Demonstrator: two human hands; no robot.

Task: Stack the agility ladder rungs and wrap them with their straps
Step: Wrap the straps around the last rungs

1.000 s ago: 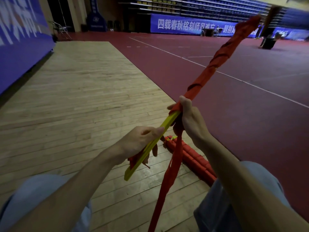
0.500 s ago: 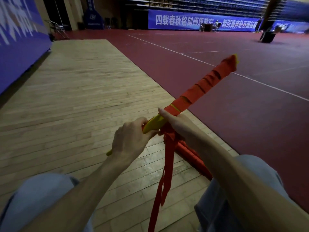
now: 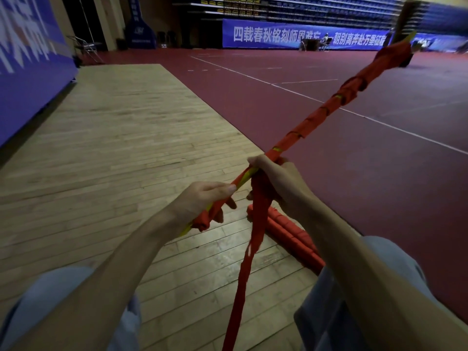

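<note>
Red strap webbing (image 3: 255,224) ran down from the fingers (image 3: 255,162) of the right hand (image 3: 281,183), which were curled around both the strap and the stack of yellow rungs (image 3: 247,174) at the point where the wrapping ended. The left hand (image 3: 202,201) gripped the near end of the same stack, its fingers (image 3: 222,188) closed over yellow plastic and a bunched fold of red, the thumb lying along the top. Between the two hands a short bare stretch of yellow showed. Beyond the right hand the stack rose up and away to the right, bound in red turns (image 3: 336,105) for most of its length, with thin slivers of yellow between some turns and a yellow tip (image 3: 411,36) at the far end. The loose strap hung from the right hand down between the knees (image 3: 50,300) in pale blue trousers and ran out of the bottom of the view. Another red-wrapped bundle (image 3: 291,236) lay on the wooden floor (image 3: 114,153) just under the right forearm, near the edge of the dark red court surface (image 3: 329,173). Blue banners (image 3: 304,36) stood along the far wall.
</note>
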